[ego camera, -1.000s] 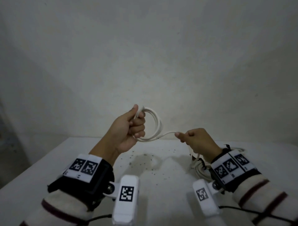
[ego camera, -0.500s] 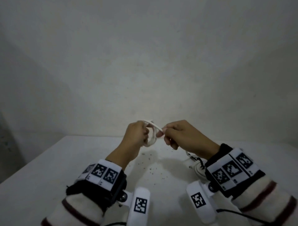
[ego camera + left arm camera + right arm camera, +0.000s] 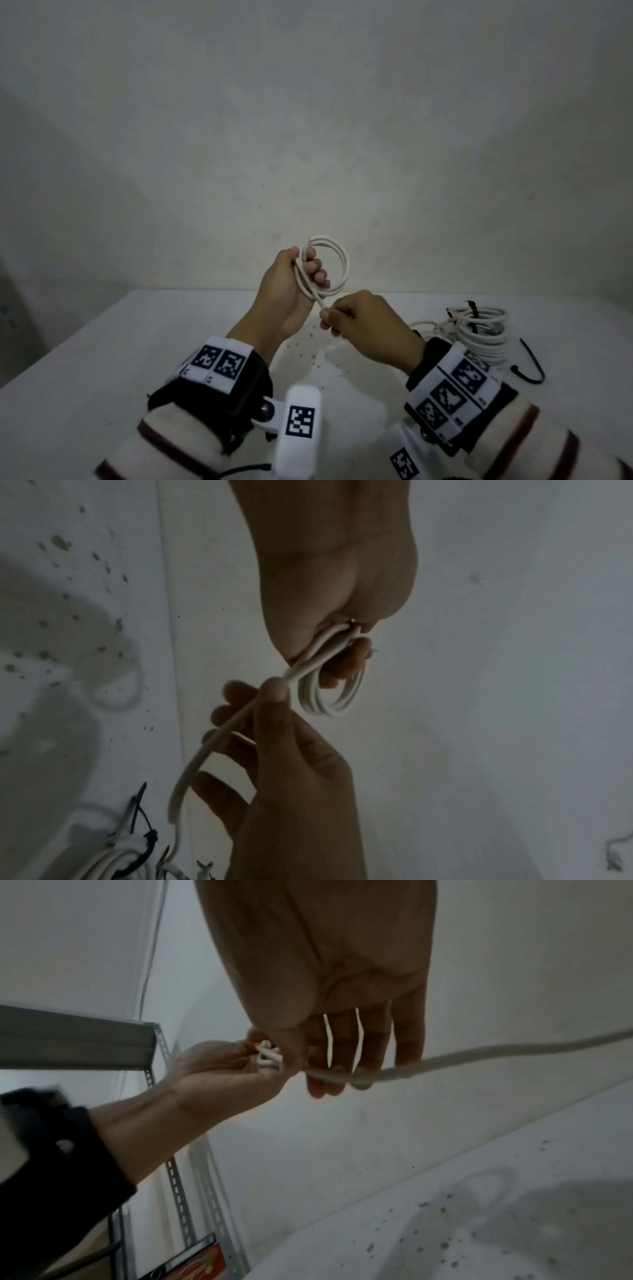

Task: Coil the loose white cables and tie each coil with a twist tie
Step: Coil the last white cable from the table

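Observation:
My left hand is raised above the table and grips a small coil of white cable, with several loops hanging to the right of its fingers. The cable's free run leads down from the coil to my right hand, which pinches it just below the coil. In the left wrist view the coil hangs under the curled left fingers and the right thumb presses the strand. In the right wrist view the cable runs across the right fingers toward the left hand.
A coiled white cable bundle bound with a black tie lies on the white table at the right. A loose black twist tie lies beside it. Dark specks dot the tabletop. A metal shelf stands at the left.
The hands met as a loop was added, then parted. The left hand now holds a fuller coil upright, and the right hand has dropped below it, pinching the cable farther along.

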